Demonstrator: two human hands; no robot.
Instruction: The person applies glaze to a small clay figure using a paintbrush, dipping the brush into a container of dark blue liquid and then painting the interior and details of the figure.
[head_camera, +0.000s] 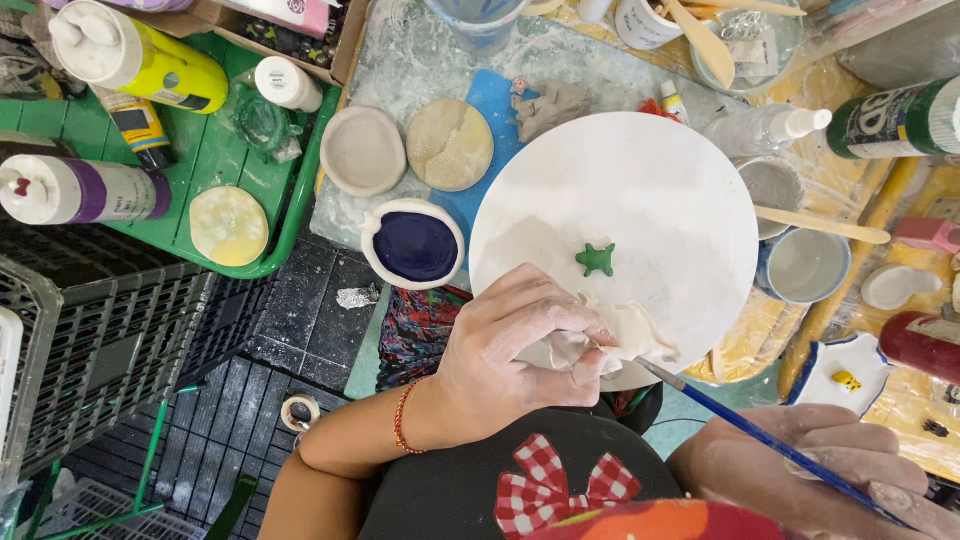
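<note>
Currently, the left hand (520, 345) rests at the near edge of the round white board (640, 210), its fingers (560, 318) closed around a white clay piece (625, 340). The clay piece lies on the board's lower rim, partly covered by the hand. A red string bracelet (402, 415) sits on the left wrist.

The right hand (800, 470), coated in pale clay dust, grips a blue brush (760, 435) with fingers pinched on the handle. The brush tip touches the clay piece from the right.

A small green star-shaped figure (597, 260) lies near the board's centre, just above the clay piece and apart from it.

Left of the board, touching its rim, stands a shallow dish of dark blue paint (415, 245). Beyond it sit two round clay discs (450, 143). Right of the board stands a blue-rimmed cup (805, 265) with a wooden stick (820, 228) just above it. A green tray (215, 150) at far left carries paint bottles.
</note>
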